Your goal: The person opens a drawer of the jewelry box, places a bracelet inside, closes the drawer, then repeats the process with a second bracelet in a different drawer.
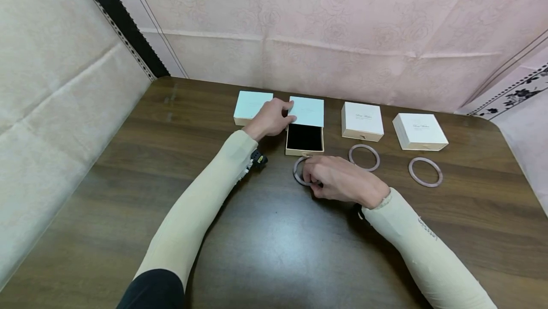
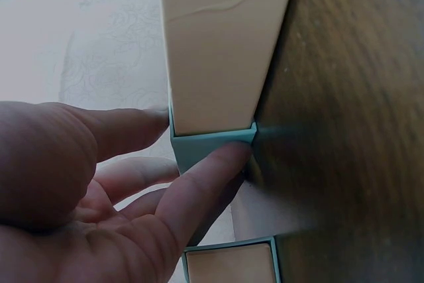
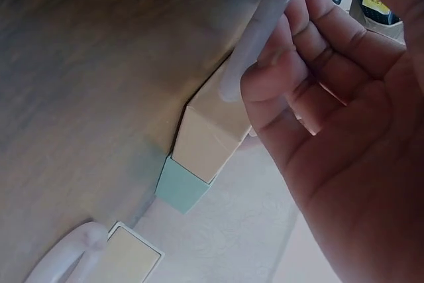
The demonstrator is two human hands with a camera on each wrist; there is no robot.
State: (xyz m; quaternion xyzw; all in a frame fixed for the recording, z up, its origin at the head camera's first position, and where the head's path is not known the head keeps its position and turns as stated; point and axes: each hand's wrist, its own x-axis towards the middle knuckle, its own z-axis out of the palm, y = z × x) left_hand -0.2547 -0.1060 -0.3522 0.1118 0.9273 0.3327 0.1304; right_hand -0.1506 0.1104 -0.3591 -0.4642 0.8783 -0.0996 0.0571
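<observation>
A mint-green drawer box [image 1: 307, 111] stands near the back of the table, its cream tray [image 1: 304, 152] pulled out toward me and showing a black lining. My left hand [image 1: 270, 118] holds the box's sleeve from the left, thumb on top and a finger along the side in the left wrist view. In front of the tray, my right hand [image 1: 342, 178] pinches a pale lilac bangle [image 1: 296, 171] between thumb and fingers. The right wrist view shows this bangle [image 3: 255, 38] tilted beside the tray, its far part hidden by the fingers.
Another mint box [image 1: 252, 103] sits to the left, closed. Two white boxes [image 1: 363, 118] [image 1: 420, 128] stand to the right, with a bangle [image 1: 352, 154] and another bangle [image 1: 437, 174] lying in front of them. A patterned cloth [image 1: 299, 24] hangs behind the table [image 1: 150, 195].
</observation>
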